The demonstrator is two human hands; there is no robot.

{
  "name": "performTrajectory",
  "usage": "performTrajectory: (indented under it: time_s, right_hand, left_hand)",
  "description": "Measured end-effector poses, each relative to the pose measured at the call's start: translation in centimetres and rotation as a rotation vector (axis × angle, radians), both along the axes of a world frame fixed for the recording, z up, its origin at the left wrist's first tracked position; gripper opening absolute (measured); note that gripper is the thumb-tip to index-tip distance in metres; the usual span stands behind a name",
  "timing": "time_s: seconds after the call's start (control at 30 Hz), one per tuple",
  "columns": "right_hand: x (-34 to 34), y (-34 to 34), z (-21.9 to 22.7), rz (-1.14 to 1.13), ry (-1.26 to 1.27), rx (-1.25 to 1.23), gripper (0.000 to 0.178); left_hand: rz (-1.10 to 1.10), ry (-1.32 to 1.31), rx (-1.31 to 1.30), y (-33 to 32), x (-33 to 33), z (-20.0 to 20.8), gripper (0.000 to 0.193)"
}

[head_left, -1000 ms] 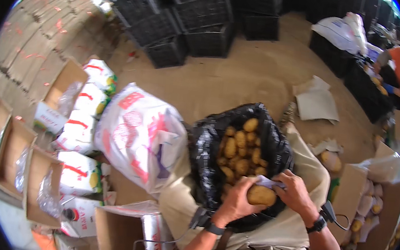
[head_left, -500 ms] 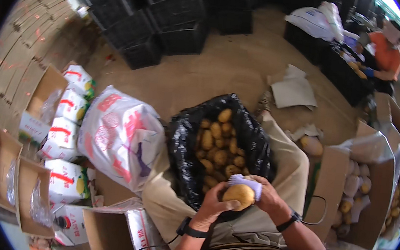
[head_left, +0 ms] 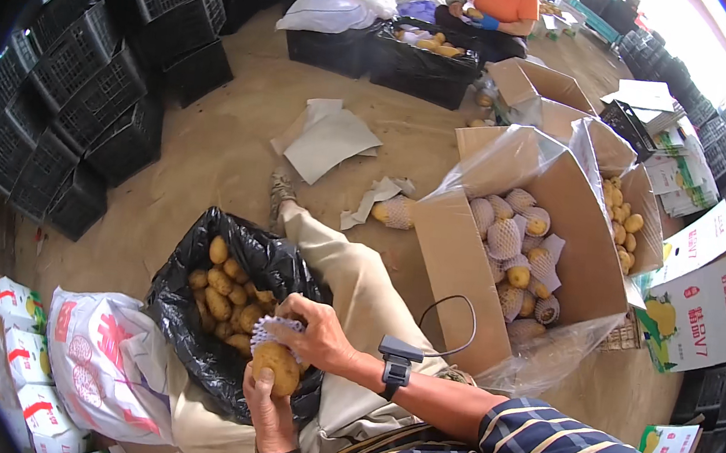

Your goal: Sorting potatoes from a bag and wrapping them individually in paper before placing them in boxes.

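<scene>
My left hand (head_left: 270, 413) grips a yellow potato (head_left: 275, 371) from below, thumb against its near side. At the potato's far end, my right hand (head_left: 322, 339) pinches a white foam net sleeve (head_left: 272, 332); how far the sleeve covers the potato is partly hidden by the fingers. Both hands are over the near right side of a container lined with a black plastic bag (head_left: 174, 295), between my legs. Inside it lie several bare potatoes (head_left: 220, 282). To the right, an open cardboard box (head_left: 441, 288) with a clear liner holds several potatoes in foam nets (head_left: 503, 239).
A netted potato (head_left: 395, 212) and paper sheets (head_left: 332, 145) lie on the floor ahead. Behind the box stands another carton of potatoes (head_left: 620, 220). A white sack (head_left: 106, 359) sits at my left. Black crates (head_left: 110, 103) stand far left; a co-worker in orange (head_left: 502, 2) sits ahead.
The view has swung to the right, showing more of the boxes there. The potato has tilted more upright, with the foam sleeve now at its far end. Both hands keep their hold.
</scene>
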State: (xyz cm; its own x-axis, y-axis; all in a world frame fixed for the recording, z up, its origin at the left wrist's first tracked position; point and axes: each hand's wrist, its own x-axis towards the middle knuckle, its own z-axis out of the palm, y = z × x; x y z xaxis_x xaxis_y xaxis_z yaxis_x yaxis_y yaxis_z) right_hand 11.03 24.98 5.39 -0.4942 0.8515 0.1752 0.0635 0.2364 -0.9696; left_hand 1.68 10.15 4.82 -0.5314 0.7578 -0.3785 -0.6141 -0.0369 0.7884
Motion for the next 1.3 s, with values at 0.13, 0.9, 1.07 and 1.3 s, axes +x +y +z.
performTrajectory:
  time_s: [0.13,0.9,1.07,1.3]
  right_hand:
    - [1.9,-1.1,2.3,0.108,-0.082,0.219,0.020]
    - [19.8,4.4,5.2,-0.292,0.242,-0.642,0.062]
    - [35.4,7.1,10.1,-0.631,0.087,-0.018,0.063]
    - [49.3,7.8,-0.6,-0.999,-0.721,0.444,0.069]
  left_hand:
    - [0.172,0.267,-0.240,3.3,0.2,-0.1,0.046]
    - [-0.332,1.087,0.086,6.5,9.6,3.3,0.049]
    - [-0.324,0.632,-0.139,4.5,7.2,-1.7,0.036]
    - [-0.237,0.469,-0.338,0.9,3.9,-7.5,0.033]
